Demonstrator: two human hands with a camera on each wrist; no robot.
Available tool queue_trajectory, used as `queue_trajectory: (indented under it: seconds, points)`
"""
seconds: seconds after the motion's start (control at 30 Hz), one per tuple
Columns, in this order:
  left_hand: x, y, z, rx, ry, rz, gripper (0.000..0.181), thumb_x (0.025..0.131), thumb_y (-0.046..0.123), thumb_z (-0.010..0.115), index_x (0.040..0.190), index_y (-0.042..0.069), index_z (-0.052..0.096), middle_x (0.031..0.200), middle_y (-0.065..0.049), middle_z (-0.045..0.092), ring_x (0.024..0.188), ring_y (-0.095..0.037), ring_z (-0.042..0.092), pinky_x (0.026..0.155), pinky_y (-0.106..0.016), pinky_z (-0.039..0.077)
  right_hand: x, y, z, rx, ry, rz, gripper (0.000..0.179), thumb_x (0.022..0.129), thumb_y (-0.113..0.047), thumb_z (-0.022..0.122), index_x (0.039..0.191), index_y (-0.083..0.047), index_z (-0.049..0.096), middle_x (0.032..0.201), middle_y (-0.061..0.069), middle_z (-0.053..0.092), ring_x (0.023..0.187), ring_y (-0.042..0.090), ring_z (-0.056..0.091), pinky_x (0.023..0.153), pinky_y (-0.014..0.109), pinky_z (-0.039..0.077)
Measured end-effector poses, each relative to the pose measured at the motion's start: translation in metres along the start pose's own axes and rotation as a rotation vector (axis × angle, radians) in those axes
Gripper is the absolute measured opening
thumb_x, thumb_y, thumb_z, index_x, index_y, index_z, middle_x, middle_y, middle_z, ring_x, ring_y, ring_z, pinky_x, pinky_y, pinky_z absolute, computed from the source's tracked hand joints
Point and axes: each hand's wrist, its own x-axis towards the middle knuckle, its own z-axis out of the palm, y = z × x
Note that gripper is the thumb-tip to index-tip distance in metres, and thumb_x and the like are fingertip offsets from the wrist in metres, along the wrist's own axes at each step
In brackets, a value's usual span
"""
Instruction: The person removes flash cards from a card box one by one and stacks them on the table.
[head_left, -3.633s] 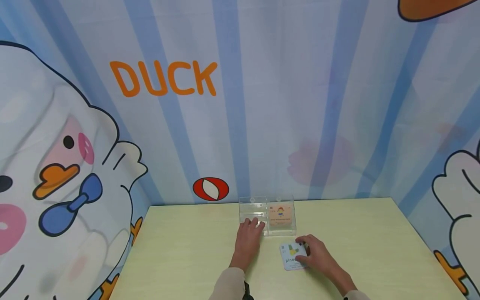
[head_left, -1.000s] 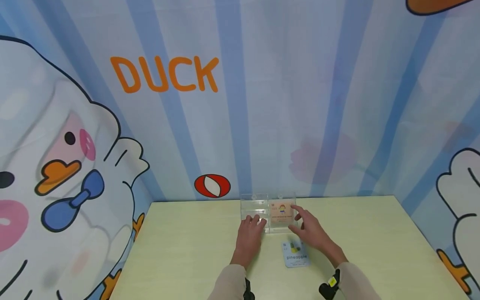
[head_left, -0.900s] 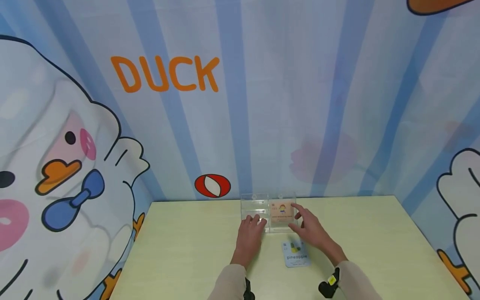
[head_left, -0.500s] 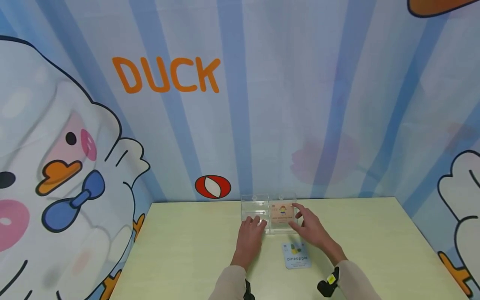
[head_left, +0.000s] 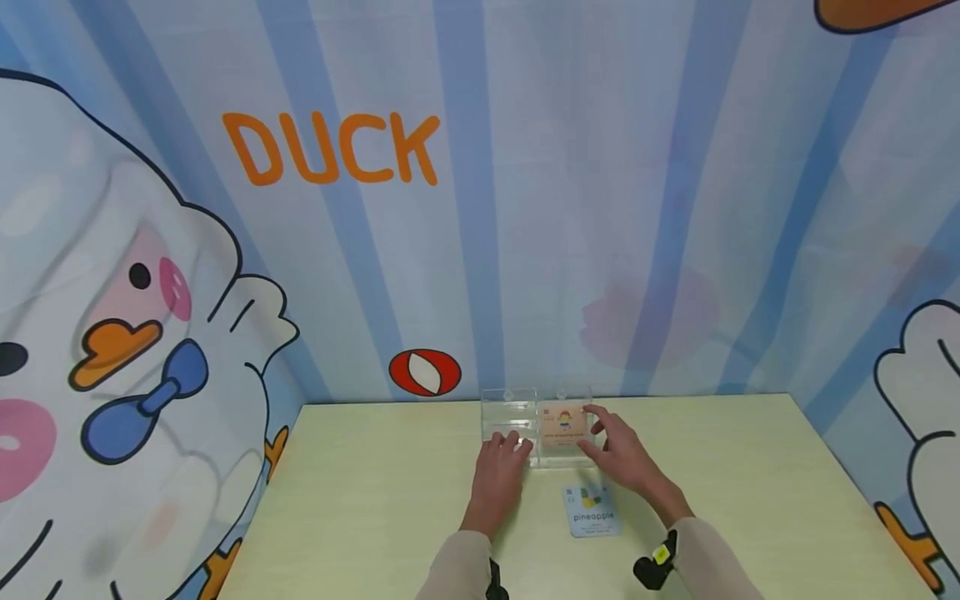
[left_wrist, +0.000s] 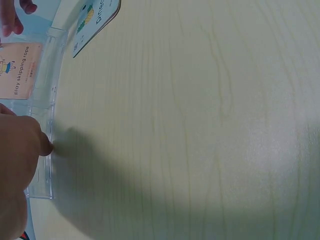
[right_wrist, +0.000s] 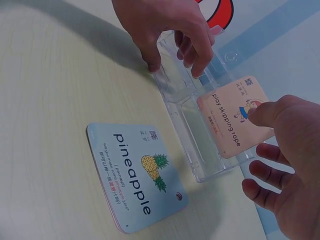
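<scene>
A clear plastic card box [right_wrist: 205, 165] with two side-by-side compartments stands at the table's back. Its right compartment holds a pink card [right_wrist: 230, 122] printed "play skipping rope". My left hand [head_left: 502, 475] grips the left compartment's front wall, thumb in front and fingers bent inside. Beside the right compartment is my right hand [head_left: 626, 454], fingers loosely bent and apart, index fingertip right at the card's upper right corner. Its thumb overlaps the card in the right wrist view. A small stack of blue cards [right_wrist: 140, 175], "pineapple" on top, lies flat in front of the box.
The pale wooden table [head_left: 375, 492] reaches back to a blue-striped cloth [head_left: 525, 208] with duck drawings, close behind the box. Black bands with small devices [head_left: 655, 568] sit at the wrists, below beige sleeves [head_left: 712, 558].
Since 3.6 s ago my right hand has let go of the pineapple cards and moved up to the box's right side. During the last second both hands keep still.
</scene>
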Motion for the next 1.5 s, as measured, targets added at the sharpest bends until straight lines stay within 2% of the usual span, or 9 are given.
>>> queue_trajectory:
  seconds: [0.2,0.53,0.77,1.0,1.27,1.5]
  points:
    - [0.0,-0.001,0.002,-0.005,0.031,0.019,0.038,0.085,0.0,0.078,0.117,0.019,0.07,0.111,-0.002,0.065,0.099,-0.023,0.058,0.088,-0.039,0.053,0.0,-0.001,-0.002,0.001,0.012,0.009,0.059,0.098,-0.014,0.07,0.15,0.0,0.044,0.115,0.02,0.059,0.071,0.017,0.051,0.065,0.032,0.045]
    - [0.0,-0.003,0.001,-0.001,0.019,0.019,0.041,0.083,0.0,0.078,0.118,0.02,0.07,0.109,-0.002,0.065,0.099,-0.023,0.058,0.087,-0.038,0.052,-0.001,0.002,0.003,0.024,0.031,0.059,0.056,0.099,-0.014,0.069,0.149,-0.005,0.045,0.126,0.019,0.058,0.082,0.02,0.055,0.07,0.034,0.049]
    - [-0.001,-0.003,0.001,0.007,0.041,0.031,0.042,0.081,-0.001,0.078,0.117,0.02,0.07,0.108,-0.002,0.064,0.097,-0.023,0.058,0.085,-0.038,0.052,-0.002,0.002,0.002,0.077,0.083,0.012,0.044,0.098,-0.01,0.07,0.138,-0.003,0.052,0.134,0.021,0.06,0.087,0.022,0.062,0.074,0.035,0.052]
    - [-0.001,-0.002,0.002,0.011,0.023,0.021,0.039,0.084,0.001,0.077,0.118,0.02,0.07,0.109,-0.001,0.065,0.098,-0.023,0.058,0.087,-0.038,0.052,-0.002,0.001,0.004,0.123,0.069,0.011,0.038,0.099,-0.01,0.068,0.133,-0.006,0.051,0.138,0.022,0.06,0.095,0.024,0.067,0.078,0.037,0.054]
    - [-0.002,-0.002,0.002,-0.001,0.027,0.022,0.041,0.083,-0.001,0.078,0.117,0.019,0.07,0.109,-0.002,0.065,0.098,-0.023,0.059,0.086,-0.039,0.052,-0.002,0.0,0.01,0.106,0.091,-0.058,0.031,0.098,-0.004,0.068,0.128,-0.004,0.064,0.129,0.015,0.063,0.095,0.024,0.064,0.081,0.045,0.054]
    - [-0.001,-0.002,0.001,-0.001,0.031,0.022,0.042,0.082,-0.001,0.078,0.117,0.019,0.07,0.109,-0.002,0.065,0.098,-0.024,0.058,0.087,-0.039,0.052,0.002,-0.005,0.013,0.124,0.121,-0.129,0.025,0.097,0.001,0.067,0.122,-0.001,0.068,0.127,0.014,0.065,0.105,0.029,0.063,0.087,0.056,0.054]
